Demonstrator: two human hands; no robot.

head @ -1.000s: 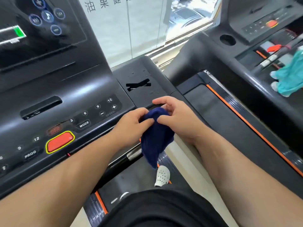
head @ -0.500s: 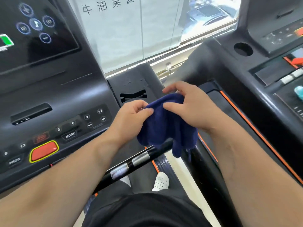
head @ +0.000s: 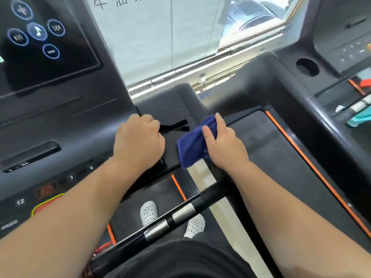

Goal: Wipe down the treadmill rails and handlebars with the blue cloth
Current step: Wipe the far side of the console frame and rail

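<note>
— At the middle of the head view, what do we have?

— Our right hand (head: 222, 145) pinches the blue cloth (head: 191, 146), thumb on top and forefinger along its far edge. It holds the cloth down on the console's side ledge (head: 170, 105), at the ledge's three o'clock edge. The cloth's near corner reaches the ledge's front lip.

— And the other hand?

— Our left hand (head: 138, 141) rests on the same ledge, at nine o'clock of the cloth and apart from it, fingers curled under. Their tips are hidden, so we cannot tell whether they grip anything. A black slot (head: 176, 125) shows between our hands.

— Toward six o'clock?

— The black handlebar (head: 170, 219), with two silver grip plates, crosses under our forearms from seven o'clock up toward two. Beneath it, two white perforated shoes (head: 148, 212) stand on the belt (head: 160, 189).

— At nine o'clock?

— The console (head: 60, 121) with numbered keys, and a red button (head: 45, 205) ringed in yellow, partly behind our left forearm. At eleven o'clock is a dark screen (head: 40, 37) with round blue icons.

— And at three o'clock?

— A neighbouring treadmill (head: 271, 157), its deck edged in orange, with a round cup hole (head: 307, 67) at one o'clock and a teal cloth (head: 359, 119) at the frame's edge. A window (head: 160, 47) fills twelve o'clock.
</note>
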